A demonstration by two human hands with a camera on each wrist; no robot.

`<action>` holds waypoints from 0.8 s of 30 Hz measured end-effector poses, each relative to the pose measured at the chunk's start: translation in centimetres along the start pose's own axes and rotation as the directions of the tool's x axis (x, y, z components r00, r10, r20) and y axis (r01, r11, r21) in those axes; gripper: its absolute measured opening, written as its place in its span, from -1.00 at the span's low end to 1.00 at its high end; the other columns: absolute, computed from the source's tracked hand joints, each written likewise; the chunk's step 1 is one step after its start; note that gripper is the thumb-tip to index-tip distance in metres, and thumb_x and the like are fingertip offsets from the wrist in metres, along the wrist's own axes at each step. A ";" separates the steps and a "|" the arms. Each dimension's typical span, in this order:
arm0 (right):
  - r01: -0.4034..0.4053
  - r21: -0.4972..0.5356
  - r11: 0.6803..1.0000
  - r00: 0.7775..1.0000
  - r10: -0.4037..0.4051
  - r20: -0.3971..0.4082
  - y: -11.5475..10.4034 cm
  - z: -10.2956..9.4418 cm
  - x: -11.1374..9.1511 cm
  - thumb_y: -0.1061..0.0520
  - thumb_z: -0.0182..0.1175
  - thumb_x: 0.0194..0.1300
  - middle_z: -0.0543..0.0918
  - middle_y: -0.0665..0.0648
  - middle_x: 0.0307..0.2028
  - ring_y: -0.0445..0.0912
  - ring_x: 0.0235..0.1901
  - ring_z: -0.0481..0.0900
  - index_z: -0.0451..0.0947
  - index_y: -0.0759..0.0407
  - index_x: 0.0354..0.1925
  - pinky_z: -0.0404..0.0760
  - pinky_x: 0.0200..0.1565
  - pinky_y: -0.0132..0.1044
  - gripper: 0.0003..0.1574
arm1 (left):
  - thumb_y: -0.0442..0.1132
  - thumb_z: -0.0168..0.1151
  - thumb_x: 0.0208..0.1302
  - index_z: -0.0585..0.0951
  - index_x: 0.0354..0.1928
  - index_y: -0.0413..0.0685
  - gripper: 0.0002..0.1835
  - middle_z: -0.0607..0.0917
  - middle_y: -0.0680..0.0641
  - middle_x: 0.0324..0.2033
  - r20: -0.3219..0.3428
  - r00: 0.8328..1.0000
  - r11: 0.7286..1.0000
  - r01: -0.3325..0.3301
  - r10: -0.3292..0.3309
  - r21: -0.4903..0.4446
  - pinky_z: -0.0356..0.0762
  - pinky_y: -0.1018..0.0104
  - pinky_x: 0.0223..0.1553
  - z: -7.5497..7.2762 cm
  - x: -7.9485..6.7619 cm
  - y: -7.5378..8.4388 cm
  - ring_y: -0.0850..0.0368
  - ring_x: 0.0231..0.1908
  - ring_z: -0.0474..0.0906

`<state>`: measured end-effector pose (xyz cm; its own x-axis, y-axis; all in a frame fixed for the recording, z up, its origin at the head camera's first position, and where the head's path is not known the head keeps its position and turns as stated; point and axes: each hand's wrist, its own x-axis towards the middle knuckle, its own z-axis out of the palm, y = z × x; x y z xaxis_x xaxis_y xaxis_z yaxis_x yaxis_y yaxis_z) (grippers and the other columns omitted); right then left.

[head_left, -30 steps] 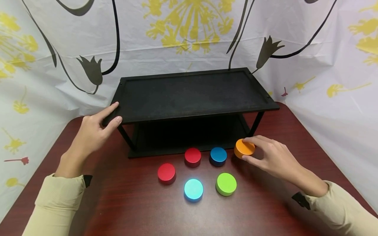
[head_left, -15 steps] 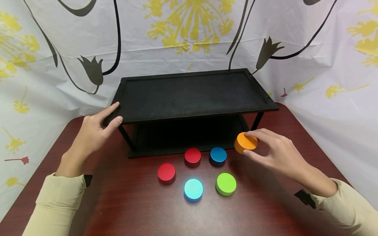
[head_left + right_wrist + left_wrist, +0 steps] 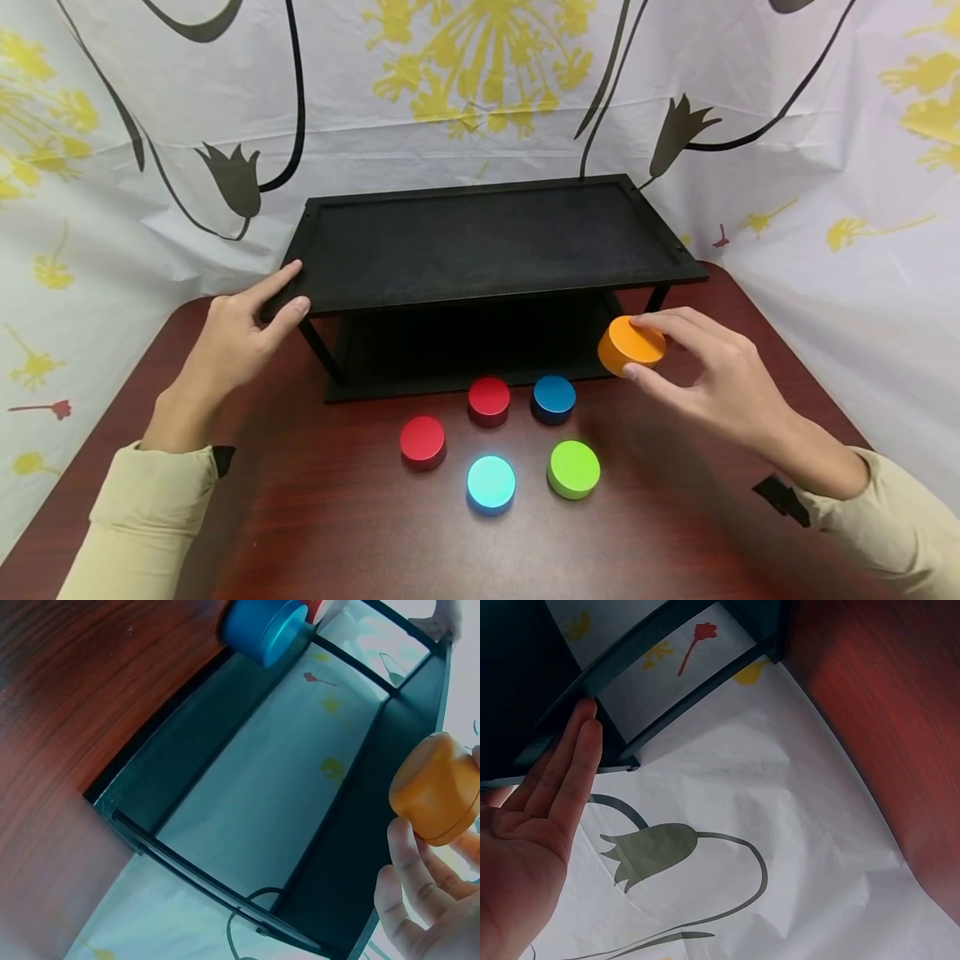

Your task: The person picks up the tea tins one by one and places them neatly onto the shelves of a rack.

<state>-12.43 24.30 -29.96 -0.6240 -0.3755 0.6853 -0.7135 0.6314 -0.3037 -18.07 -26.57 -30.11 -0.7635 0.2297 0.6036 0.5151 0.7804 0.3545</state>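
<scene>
My right hand (image 3: 716, 375) pinches an orange round puck (image 3: 622, 354) between thumb and fingers, raised off the table near the right front of a black two-tier shelf (image 3: 487, 242). The right wrist view shows the orange puck's smooth side close to the shelf's top tier. My left hand (image 3: 228, 342) holds the shelf's front left corner. Its thumb and index finger lie at the top board, and other fingers (image 3: 574, 761) reach straight beneath it. Two red pucks (image 3: 489, 402) (image 3: 423, 442), a dark blue puck (image 3: 554, 398), a light blue puck (image 3: 491, 484) and a green puck (image 3: 573, 469) stand before the shelf.
The shelf stands on thin black legs (image 3: 320, 350) on a reddish-brown wooden table (image 3: 337, 533). Behind and beside the table hangs a white sheet (image 3: 465, 108) with yellow and grey plant prints.
My right hand has lifted the orange puck off the table, up and slightly to the right. The left hand and the other pucks have stayed in place.
</scene>
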 end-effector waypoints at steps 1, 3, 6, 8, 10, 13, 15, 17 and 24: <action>0.002 0.004 1.000 1.000 -0.002 -0.005 0.0 -0.1 0.1 0.20 0.51 -0.12 0.68 0.00 -0.12 -0.24 -0.17 0.54 0.67 0.16 0.06 0.40 -0.09 -0.57 -0.34 | -0.11 0.23 0.39 0.53 0.35 0.02 -0.50 0.48 0.03 -0.70 0.000 1.000 1.000 0.002 -0.002 -0.001 0.25 0.37 -0.29 0.0 0.0 0.0 0.18 -0.59 0.19; 0.004 0.008 1.000 1.000 -0.004 -0.014 0.0 -0.2 0.3 0.21 0.51 -0.11 0.68 0.02 -0.12 -0.24 -0.19 0.52 0.66 0.19 0.05 0.40 -0.11 -0.57 -0.35 | -0.11 0.23 0.39 0.53 0.35 0.02 -0.50 0.50 0.01 -0.68 -0.001 1.000 1.000 0.004 -0.004 0.001 0.27 0.37 -0.27 0.0 0.0 0.1 0.16 -0.57 0.22; 0.004 0.009 1.000 1.000 -0.004 -0.027 0.0 -0.6 0.6 0.20 0.50 -0.10 0.68 0.05 -0.12 -0.23 -0.20 0.50 0.66 0.22 0.04 0.39 -0.13 -0.56 -0.36 | -0.11 0.23 0.39 0.52 0.35 0.02 -0.50 0.47 0.03 -0.71 0.002 1.000 1.000 0.005 -0.005 0.001 0.26 0.37 -0.28 -0.1 0.0 0.1 0.16 -0.58 0.20; 0.002 0.007 1.000 0.999 -0.002 -0.037 0.0 -0.8 0.8 0.19 0.50 -0.09 0.68 0.07 -0.12 -0.23 -0.20 0.50 0.66 0.23 0.04 0.38 -0.13 -0.56 -0.37 | -0.11 0.23 0.39 0.53 0.35 0.02 -0.50 0.46 0.04 -0.72 0.000 1.000 1.000 0.004 -0.004 0.002 0.26 0.37 -0.28 -0.1 0.0 0.1 0.16 -0.59 0.20; -0.001 0.010 1.000 0.999 0.002 -0.049 0.0 -1.1 1.0 0.19 0.50 -0.08 0.68 0.09 -0.11 -0.23 -0.19 0.50 0.66 0.25 0.04 0.39 -0.13 -0.56 -0.38 | -0.11 0.24 0.39 0.53 0.35 0.02 -0.50 0.45 0.05 -0.72 -0.002 1.000 1.000 0.002 -0.002 0.003 0.26 0.37 -0.28 0.0 0.0 0.1 0.16 -0.59 0.20; -0.005 0.012 1.000 0.998 0.006 -0.066 0.2 -1.4 1.3 0.20 0.49 -0.06 0.68 0.10 -0.11 -0.26 -0.19 0.51 0.66 0.26 0.04 0.41 -0.13 -0.59 -0.40 | -0.11 0.24 0.39 0.53 0.35 0.03 -0.50 0.42 0.07 -0.75 -0.004 1.000 1.000 -0.001 0.001 0.002 0.25 0.37 -0.31 0.0 0.0 0.1 0.18 -0.61 0.18; -0.003 0.014 1.000 0.997 0.004 -0.082 0.3 -1.6 1.5 0.19 0.49 -0.04 0.68 0.11 -0.11 -0.27 -0.21 0.51 0.66 0.27 0.03 0.42 -0.13 -0.60 -0.41 | -0.11 0.24 0.39 0.52 0.35 0.03 -0.49 0.38 0.09 -0.77 -0.004 1.000 1.000 -0.002 0.002 -0.001 0.23 0.38 -0.33 0.0 0.1 0.0 0.20 -0.63 0.15; 0.002 0.008 1.000 0.996 -0.001 -0.094 0.6 -1.7 1.7 0.15 0.49 0.00 0.68 0.12 -0.12 -0.27 -0.20 0.51 0.67 0.28 0.03 0.41 -0.12 -0.59 -0.43 | -0.11 0.24 0.39 0.53 0.35 0.02 -0.50 0.35 0.10 -0.79 -0.004 1.000 1.000 -0.003 0.002 -0.003 0.22 0.37 -0.35 0.0 0.1 0.0 0.22 -0.64 0.13; 0.037 -0.011 0.999 0.988 -0.038 -0.147 1.4 -2.0 2.5 -0.04 0.40 0.15 0.67 0.19 -0.20 -0.24 -0.22 0.47 0.66 0.33 0.01 0.35 -0.12 -0.55 -0.43 | -0.12 0.24 0.38 0.53 0.35 0.02 -0.50 0.27 0.12 -0.81 -0.007 1.000 1.000 -0.007 0.007 -0.008 0.18 0.38 -0.42 0.0 -0.1 0.1 0.26 -0.67 0.08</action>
<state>-14.33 25.58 -27.37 -0.5428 -0.2959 0.7860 -0.7327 0.6243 -0.2709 -17.99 -26.54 -30.13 -0.7568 0.2313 0.6113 0.5237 0.7742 0.3555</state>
